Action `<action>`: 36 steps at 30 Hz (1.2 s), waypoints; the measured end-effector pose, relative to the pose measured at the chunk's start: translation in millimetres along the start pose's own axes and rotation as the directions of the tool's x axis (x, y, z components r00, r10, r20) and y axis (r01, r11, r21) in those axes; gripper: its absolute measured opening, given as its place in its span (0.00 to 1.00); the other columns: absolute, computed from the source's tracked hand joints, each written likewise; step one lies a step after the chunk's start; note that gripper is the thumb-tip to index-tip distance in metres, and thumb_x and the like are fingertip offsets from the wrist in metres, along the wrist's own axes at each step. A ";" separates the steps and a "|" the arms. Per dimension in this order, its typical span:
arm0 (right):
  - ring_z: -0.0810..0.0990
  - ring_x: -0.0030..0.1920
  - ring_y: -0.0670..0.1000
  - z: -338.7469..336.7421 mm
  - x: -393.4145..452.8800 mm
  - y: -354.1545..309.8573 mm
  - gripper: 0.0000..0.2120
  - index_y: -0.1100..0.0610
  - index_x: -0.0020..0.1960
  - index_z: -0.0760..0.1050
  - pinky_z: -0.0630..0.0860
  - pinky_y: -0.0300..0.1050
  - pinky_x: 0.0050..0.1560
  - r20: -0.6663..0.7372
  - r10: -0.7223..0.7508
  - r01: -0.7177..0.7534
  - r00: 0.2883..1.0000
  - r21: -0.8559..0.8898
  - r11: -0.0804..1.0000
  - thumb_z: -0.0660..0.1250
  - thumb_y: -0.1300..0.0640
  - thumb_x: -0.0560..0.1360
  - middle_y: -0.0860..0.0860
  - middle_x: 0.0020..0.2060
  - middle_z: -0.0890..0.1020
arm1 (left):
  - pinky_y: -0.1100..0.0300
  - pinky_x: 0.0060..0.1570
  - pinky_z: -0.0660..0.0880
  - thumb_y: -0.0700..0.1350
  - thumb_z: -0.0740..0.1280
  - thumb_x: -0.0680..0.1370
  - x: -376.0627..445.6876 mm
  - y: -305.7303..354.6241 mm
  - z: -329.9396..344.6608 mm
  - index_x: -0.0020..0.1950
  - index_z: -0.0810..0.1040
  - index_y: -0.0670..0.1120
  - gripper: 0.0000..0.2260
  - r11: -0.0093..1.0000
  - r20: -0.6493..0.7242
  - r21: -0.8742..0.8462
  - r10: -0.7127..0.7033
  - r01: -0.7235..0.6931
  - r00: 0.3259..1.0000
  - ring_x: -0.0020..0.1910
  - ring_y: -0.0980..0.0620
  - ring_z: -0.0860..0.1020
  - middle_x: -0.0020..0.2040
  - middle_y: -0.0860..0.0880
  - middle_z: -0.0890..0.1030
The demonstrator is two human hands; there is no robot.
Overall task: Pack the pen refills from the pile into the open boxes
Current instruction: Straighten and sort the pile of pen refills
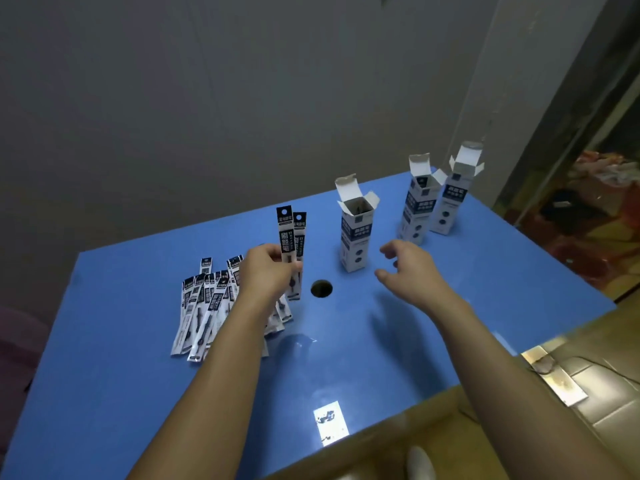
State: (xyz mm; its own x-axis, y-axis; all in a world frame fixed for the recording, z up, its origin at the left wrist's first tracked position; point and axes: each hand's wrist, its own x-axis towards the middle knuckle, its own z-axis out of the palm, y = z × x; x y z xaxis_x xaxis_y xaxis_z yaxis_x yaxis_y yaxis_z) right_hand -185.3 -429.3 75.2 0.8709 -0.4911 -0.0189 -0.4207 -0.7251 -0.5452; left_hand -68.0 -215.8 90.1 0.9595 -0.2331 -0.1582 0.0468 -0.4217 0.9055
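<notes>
Near the front edge of the blue surface (138, 393), a bright patch of reflected light (330, 422). Farther in, toward the left edge, a fanned pile of pen refills (204, 306) in narrow packets. Just above the pile's right side, the left grip (266, 271), pinching two refill packets (290, 244) upright, tips close above the surface beside a round hole (321, 288). Right of the hole, the right grip (408, 271), spread and holding nothing, just beside the nearest open box (355, 233). Toward the far right corner, two more open boxes (433, 202), standing side by side.
</notes>
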 end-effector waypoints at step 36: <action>0.75 0.51 0.52 5.5 115.2 2.4 0.25 0.54 0.53 0.75 0.73 0.48 0.49 -0.154 -0.545 0.557 0.824 0.394 0.731 0.83 0.51 0.61 0.47 0.47 0.77 | 0.60 0.48 0.80 0.28 0.75 0.70 -42.0 135.7 52.4 0.44 0.82 0.46 0.13 0.860 -0.442 -0.210 0.342 -0.466 0.830 0.44 0.52 0.85 0.40 0.51 0.86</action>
State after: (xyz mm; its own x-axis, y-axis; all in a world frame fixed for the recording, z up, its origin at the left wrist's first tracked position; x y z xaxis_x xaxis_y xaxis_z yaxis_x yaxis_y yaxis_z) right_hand -84.6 -484.9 67.1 0.9082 -0.0837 0.4102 0.2775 -0.6133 -0.7395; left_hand -116.5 -309.1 199.1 0.9347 0.0496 0.3519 -0.3483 -0.0698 0.9348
